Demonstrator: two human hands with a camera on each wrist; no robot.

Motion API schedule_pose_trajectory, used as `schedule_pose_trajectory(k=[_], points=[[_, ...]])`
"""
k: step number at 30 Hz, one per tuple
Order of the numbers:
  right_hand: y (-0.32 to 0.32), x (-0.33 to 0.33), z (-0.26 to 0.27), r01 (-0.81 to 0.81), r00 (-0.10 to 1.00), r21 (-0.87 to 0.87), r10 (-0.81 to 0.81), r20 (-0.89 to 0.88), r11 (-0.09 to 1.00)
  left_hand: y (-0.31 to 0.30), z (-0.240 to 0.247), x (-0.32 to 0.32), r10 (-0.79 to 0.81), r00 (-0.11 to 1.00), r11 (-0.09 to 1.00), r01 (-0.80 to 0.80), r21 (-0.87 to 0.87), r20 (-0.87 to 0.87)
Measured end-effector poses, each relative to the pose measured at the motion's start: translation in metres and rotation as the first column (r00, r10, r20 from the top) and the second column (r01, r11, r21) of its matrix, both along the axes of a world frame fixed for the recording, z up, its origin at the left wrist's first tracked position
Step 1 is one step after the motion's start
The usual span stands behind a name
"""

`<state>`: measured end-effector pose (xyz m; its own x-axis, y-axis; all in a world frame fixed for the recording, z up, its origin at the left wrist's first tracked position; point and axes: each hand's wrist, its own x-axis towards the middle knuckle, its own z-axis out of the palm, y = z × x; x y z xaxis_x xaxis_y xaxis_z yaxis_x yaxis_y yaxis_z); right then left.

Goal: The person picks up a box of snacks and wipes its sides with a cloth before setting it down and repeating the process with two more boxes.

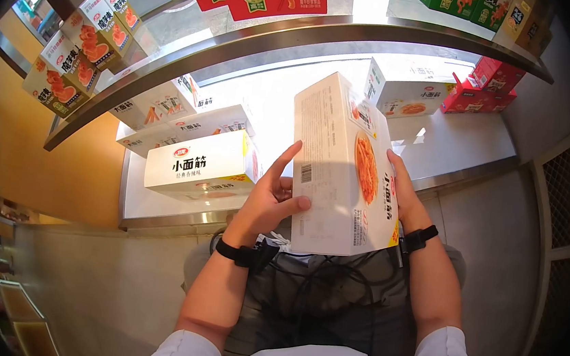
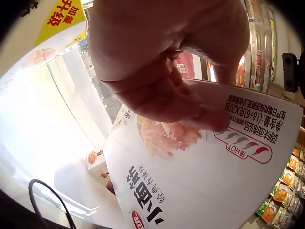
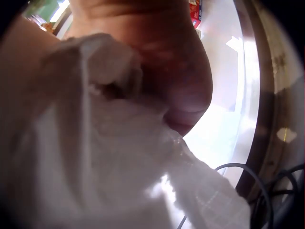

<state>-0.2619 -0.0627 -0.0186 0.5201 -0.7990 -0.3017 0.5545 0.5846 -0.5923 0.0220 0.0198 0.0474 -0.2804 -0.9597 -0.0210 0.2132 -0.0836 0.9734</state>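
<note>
In the head view I hold a white snack carton tilted in front of me, with a picture of reddish strips and Chinese lettering on its face. My left hand grips its left side, thumb and index finger against the panel. Fingers of that left hand bend over the edge of a printed white carton in the left wrist view. My right hand holds the right side, most fingers hidden. Blurred in the right wrist view, that hand is beside shiny, crinkled white material.
A white lit shelf has a similar white carton at left, another white carton behind, and red boxes at right. The upper shelf's metal edge crosses above. A black cable hangs across my lap.
</note>
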Motion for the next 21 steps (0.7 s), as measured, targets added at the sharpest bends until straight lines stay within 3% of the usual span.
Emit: schedule_pose_trajectory(k=[2, 4, 8, 11, 13, 16, 19, 21], points=[[0.002, 0.001, 0.0, -0.011, 1.0, 0.02, 0.01, 0.026, 1.0, -0.001, -0.005, -0.005, 0.021, 0.998, 1.0, -0.021, 0.002, -0.054], [0.006, 0.004, 0.001, -0.018, 0.999, 0.059, 0.016, 0.04, 0.998, -0.007, -0.02, -0.01, 0.167, 0.954, 0.984, -0.145, 0.104, -0.248], [0.005, 0.0, -0.009, -0.095, 0.996, 0.057, 0.094, 0.01, 0.994, -0.014, -0.022, -0.001, 0.123, 0.991, 0.989, -0.118, 0.091, -0.051], [0.007, 0.006, -0.009, -0.069, 0.994, 0.087, 0.076, -0.082, 0.994, -0.011, -0.023, 0.007, 0.105, 0.993, 0.983, -0.096, 0.158, -0.047], [0.008, 0.009, -0.009, 0.021, 1.0, 0.108, -0.02, -0.012, 0.994, -0.011, -0.022, 0.006, 0.003, 0.958, 1.0, -0.007, -0.013, -0.286], [0.01, 0.016, -0.01, 0.083, 0.991, 0.09, -0.073, -0.11, 0.992, -0.007, -0.015, 0.0, 0.01, 0.966, 0.999, -0.021, -0.042, -0.26], [0.006, 0.012, -0.025, 0.032, 0.968, 0.027, -0.024, -0.251, 0.999, -0.006, -0.017, -0.004, -0.023, 0.971, 0.996, 0.001, -0.092, -0.239], [0.005, 0.014, -0.023, 0.035, 0.973, 0.033, -0.026, -0.23, 0.999, -0.001, -0.011, -0.005, -0.074, 0.848, 0.983, 0.152, 0.107, -0.524]])
